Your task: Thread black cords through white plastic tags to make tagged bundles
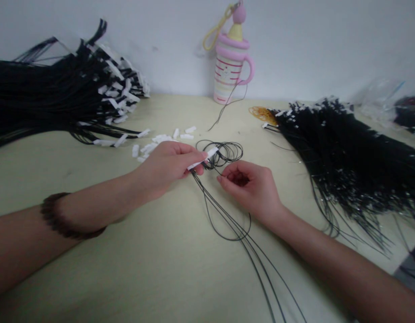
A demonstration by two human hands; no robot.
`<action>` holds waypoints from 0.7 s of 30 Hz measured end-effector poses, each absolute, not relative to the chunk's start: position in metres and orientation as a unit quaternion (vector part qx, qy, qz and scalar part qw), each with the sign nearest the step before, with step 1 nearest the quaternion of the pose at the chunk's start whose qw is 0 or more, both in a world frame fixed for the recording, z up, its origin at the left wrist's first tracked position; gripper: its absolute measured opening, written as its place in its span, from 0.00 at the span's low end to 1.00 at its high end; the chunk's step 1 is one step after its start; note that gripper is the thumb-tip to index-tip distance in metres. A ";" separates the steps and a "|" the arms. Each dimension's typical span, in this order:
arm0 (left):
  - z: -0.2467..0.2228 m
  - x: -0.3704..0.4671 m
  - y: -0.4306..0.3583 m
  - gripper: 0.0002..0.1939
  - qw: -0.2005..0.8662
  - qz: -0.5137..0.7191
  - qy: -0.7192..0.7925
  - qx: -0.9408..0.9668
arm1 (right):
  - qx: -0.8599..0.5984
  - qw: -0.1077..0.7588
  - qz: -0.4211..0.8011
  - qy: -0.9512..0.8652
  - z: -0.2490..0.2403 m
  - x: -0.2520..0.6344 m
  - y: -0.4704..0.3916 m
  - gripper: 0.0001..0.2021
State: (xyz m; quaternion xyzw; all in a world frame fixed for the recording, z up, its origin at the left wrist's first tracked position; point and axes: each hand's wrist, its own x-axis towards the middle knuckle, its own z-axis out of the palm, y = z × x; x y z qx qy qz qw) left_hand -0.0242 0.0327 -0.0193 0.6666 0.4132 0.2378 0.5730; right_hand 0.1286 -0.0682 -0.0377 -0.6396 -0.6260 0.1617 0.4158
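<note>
Near the middle of the table, my left hand (175, 163) pinches a white paper tag (212, 151) together with several thin black cords (224, 211). These cords trail from under its fingers toward the front edge, and one bends into a loose loop. Just beyond the fingertips sits a coil of black cord (232, 150). To its right, my right hand (251, 186) has thumb and forefinger closed on a single strand of black cord. Loose white tags (153, 144) are scattered behind my left hand.
A large bundle of tagged black cords (35, 96) lies at the left. Another black cord pile (348, 152) spreads over the right side, beside an orange mesh piece (259, 113). A pink and white cup (227, 67) stands against the wall, with a clear plastic bag (378, 96) farther right.
</note>
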 end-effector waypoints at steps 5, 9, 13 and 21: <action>-0.019 -0.025 0.032 0.12 0.566 0.236 0.421 0.669 | -0.627 0.413 0.110 -0.651 -0.036 0.129 -0.068 0.03; -0.019 -0.025 0.033 0.12 0.571 0.237 0.410 0.671 | -0.628 0.422 0.119 -0.643 -0.037 0.128 -0.069 0.04; -0.021 -0.025 0.033 0.13 0.573 0.241 0.404 0.671 | -0.640 0.435 0.169 -0.610 -0.038 0.127 -0.069 0.04; -0.023 -0.025 0.033 0.13 0.571 0.249 0.396 0.674 | -0.643 0.473 0.258 -0.544 -0.036 0.126 -0.065 0.06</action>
